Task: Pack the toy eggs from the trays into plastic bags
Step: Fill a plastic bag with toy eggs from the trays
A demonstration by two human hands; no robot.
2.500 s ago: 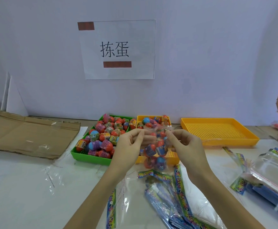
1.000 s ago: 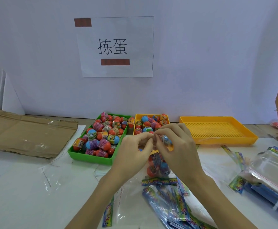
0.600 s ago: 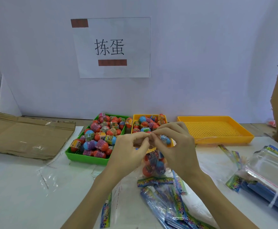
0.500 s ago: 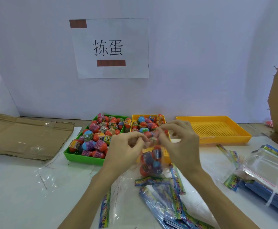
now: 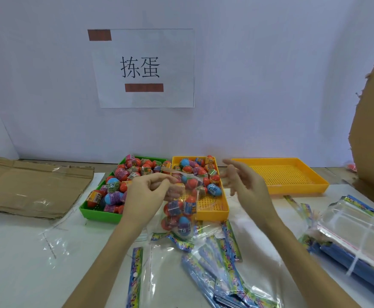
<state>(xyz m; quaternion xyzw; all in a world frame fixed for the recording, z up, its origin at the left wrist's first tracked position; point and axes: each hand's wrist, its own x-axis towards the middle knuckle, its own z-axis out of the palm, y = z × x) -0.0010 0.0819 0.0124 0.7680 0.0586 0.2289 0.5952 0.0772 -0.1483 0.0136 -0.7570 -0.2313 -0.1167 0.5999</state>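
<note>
Glossy clear plastic bag (image 5: 179,210) holding smooth, shiny plastic toy eggs (image 5: 182,221); green plastic tray (image 5: 97,215) and perforated yellow plastic trays (image 5: 212,210), semi-gloss; matt brown corrugated cardboard sheet (image 5: 30,185); matt white paper sign (image 5: 145,67); smooth, faintly reflective white counter (image 5: 15,263).

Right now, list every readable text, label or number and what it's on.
"拣蛋": black characters on the white paper sheet on the wall.
Wrapper labels on the toy eggs: too small and blurred to read.
Printed header strips on the plastic bags: blurred, unreadable.
</note>
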